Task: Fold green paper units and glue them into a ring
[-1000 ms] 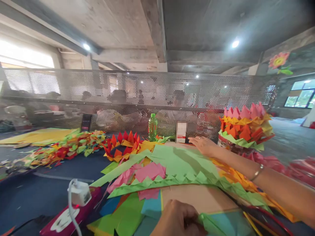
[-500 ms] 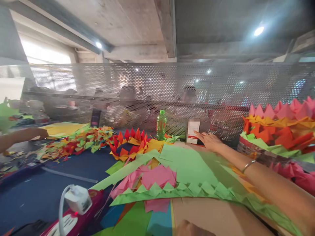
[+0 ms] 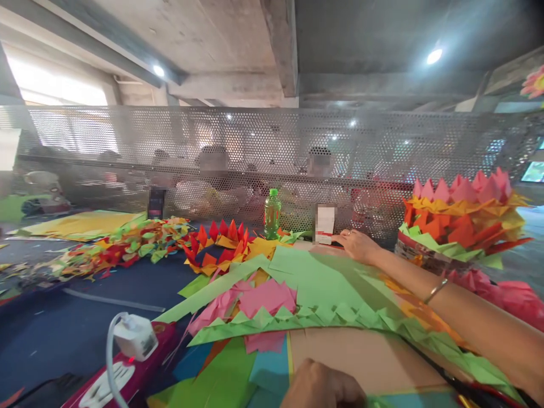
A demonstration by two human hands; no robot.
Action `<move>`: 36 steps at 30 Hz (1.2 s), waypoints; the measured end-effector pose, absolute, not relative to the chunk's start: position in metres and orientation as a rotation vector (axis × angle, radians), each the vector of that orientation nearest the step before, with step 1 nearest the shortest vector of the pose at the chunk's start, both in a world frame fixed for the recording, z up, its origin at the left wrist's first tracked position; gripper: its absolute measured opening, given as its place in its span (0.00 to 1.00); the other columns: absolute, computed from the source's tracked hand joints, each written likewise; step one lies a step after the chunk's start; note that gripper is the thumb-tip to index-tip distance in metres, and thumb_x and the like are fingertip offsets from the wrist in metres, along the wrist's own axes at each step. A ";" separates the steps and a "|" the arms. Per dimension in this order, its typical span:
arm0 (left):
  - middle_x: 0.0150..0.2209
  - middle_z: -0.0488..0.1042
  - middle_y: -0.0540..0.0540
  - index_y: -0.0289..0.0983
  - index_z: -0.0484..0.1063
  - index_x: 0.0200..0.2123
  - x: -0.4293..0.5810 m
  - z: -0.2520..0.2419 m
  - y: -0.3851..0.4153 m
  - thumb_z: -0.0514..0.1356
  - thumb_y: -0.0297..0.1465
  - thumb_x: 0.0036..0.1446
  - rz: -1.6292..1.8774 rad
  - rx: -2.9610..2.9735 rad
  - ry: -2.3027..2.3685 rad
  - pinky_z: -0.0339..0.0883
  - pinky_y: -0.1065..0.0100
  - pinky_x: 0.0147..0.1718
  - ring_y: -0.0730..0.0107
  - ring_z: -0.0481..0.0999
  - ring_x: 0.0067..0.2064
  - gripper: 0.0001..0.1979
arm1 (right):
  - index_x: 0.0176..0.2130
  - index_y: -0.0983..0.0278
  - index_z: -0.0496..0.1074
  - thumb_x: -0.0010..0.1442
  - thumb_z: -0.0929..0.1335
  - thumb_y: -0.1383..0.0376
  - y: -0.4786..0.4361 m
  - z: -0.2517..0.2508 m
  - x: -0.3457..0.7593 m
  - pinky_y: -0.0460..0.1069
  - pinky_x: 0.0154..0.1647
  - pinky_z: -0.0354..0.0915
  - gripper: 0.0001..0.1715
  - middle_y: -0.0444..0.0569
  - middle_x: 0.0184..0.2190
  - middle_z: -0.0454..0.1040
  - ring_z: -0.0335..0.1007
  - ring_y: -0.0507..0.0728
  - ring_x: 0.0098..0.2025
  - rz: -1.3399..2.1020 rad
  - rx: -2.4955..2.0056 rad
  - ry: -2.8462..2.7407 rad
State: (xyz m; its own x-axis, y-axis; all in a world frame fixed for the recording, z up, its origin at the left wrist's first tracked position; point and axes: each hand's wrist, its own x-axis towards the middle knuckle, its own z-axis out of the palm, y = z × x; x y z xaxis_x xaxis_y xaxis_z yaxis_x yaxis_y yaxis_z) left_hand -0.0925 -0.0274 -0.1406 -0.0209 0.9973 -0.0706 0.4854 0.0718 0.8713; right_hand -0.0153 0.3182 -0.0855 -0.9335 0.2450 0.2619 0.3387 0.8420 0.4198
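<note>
"Another person's arm has left the far left, and the right hand [image 3: 357, 246] has dropped to the white box [image 3: 326, 220]'s foot."
"Gripping it?"
"No, fingers loosely extended; a nudge could tip the upright box against the perforated metal screen [image 3: 238, 136]."
"And the left hand [image 3: 319, 386]?"
"Curled, cut off; I can't tell what it holds."
"Other risks?"
"Leaning low, the forearm [image 3: 410, 277] could crush the crisp, zigzag-edged green strip [image 3: 272, 324]."

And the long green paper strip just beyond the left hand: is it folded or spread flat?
Folded, at least along its far edge: the green paper strip shows a row of pointed folds there.
</note>
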 end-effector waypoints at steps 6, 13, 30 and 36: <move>0.20 0.72 0.50 0.32 0.81 0.27 -0.093 -0.109 -0.041 0.60 0.30 0.49 1.006 1.368 1.445 0.53 0.75 0.21 0.77 0.62 0.21 0.10 | 0.53 0.65 0.70 0.67 0.68 0.60 0.260 -0.065 0.013 0.59 0.49 0.71 0.17 0.52 0.52 0.72 0.72 0.60 0.50 -0.589 -0.336 -2.860; 0.19 0.71 0.51 0.32 0.76 0.23 -0.100 -0.114 -0.035 0.60 0.33 0.49 1.111 1.409 1.427 0.50 0.73 0.20 0.77 0.59 0.20 0.10 | 0.49 0.66 0.73 0.68 0.63 0.70 0.160 -0.061 0.052 0.59 0.54 0.64 0.13 0.53 0.44 0.77 0.70 0.61 0.51 -0.197 -0.322 -2.813; 0.22 0.76 0.47 0.33 0.71 0.22 -0.098 -0.112 -0.040 0.63 0.36 0.47 0.979 1.372 1.323 0.61 0.73 0.22 0.74 0.68 0.21 0.11 | 0.31 0.65 0.72 0.61 0.70 0.59 0.045 -0.093 0.087 0.45 0.29 0.58 0.12 0.41 0.25 0.69 0.61 0.51 0.29 0.994 -0.708 -2.466; 0.22 0.76 0.46 0.33 0.72 0.23 -0.092 -0.108 -0.048 0.62 0.38 0.50 0.867 1.354 1.316 0.65 0.74 0.20 0.74 0.69 0.18 0.13 | 0.30 0.65 0.70 0.60 0.70 0.60 0.039 -0.097 0.100 0.44 0.26 0.53 0.12 0.38 0.22 0.63 0.55 0.49 0.26 1.155 -0.772 -2.394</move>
